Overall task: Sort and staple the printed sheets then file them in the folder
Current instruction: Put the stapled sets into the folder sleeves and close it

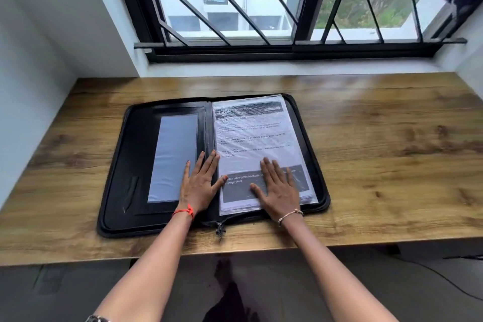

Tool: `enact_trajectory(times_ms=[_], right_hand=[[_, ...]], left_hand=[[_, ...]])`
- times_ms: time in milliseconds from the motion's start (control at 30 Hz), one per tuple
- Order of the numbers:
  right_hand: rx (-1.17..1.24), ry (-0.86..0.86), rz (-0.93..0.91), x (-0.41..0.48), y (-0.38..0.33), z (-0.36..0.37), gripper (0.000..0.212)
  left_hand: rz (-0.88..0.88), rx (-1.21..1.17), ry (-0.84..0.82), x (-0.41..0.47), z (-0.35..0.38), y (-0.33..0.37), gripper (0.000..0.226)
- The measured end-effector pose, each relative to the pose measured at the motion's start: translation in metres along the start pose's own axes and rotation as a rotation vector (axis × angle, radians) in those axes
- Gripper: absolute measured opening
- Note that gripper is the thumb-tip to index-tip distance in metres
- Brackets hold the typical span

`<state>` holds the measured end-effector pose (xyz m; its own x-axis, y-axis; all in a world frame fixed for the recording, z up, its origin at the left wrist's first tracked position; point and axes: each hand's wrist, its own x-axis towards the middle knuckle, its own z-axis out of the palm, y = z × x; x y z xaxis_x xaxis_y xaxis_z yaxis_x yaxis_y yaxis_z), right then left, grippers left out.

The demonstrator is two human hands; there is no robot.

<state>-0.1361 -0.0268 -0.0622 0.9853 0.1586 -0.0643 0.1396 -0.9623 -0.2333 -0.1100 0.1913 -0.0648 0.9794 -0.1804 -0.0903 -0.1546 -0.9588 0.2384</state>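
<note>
Left grip: my left grip [198, 185] is a bare hand lying open and flat, fingers spread. It holds nothing and rests on the folder's spine and inner left panel, thumb tip touching the sleeve's edge.
Right grip: my right grip [278, 191] is also open and flat, palm down, pressing the near part of the clear sleeve [287, 117] and grasping nothing.
Printed sheets: the printed sheets [253, 136] lie inside that sleeve on the right half of the folder. I cannot tell whether they are stapled.
Direction: their long axis runs away from me toward the window [261, 8], parallel to the spine, with the dark headline band at the far end and the foot of the page nearest me.
Folder: the black zip folder [136, 138] lies open and flat on the tabletop [379, 138], its near edge close to the tabletop's edge. The zip pull [220, 229] hangs at the near end of the spine.
Left panel: an upright clear pocket [173, 154] sits just beside my left grip.
Risk: the layers look slightly fanned at the near right corner. If I lift my right grip carelessly, I judge the slick plastic could drag and skew the stack.
Risk on closing: a skewed corner could snag in the zip.
</note>
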Motion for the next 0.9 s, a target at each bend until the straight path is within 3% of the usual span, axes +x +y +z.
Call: enact_trajectory(times_ms=[200,433,533,633,733,900], right_hand=[[0.025,0.027,0.171,-0.012,0.051,0.002,0.095],[0.042,0.045,0.258,-0.016,0.045,-0.008,0.097],[0.046,0.095,0.314,-0.011,0.037,-0.014,0.098],[0.068,0.195,0.389,0.002,0.023,-0.024,0.092],[0.071,0.229,0.413,0.013,0.007,-0.02,0.076],[0.109,0.189,0.384,0.022,-0.011,-0.012,0.062]], left_hand=[[-0.009,-0.022,0.003,0.0,0.009,0.001,0.098],[-0.069,-0.078,0.042,-0.009,-0.005,-0.008,0.105],[-0.122,-0.08,0.028,-0.012,-0.011,-0.019,0.084],[-0.228,-0.069,0.044,-0.021,-0.015,-0.041,0.066],[-0.36,-0.057,0.135,-0.035,-0.015,-0.068,0.067],[-0.764,-0.17,0.236,-0.051,-0.023,-0.091,0.076]])
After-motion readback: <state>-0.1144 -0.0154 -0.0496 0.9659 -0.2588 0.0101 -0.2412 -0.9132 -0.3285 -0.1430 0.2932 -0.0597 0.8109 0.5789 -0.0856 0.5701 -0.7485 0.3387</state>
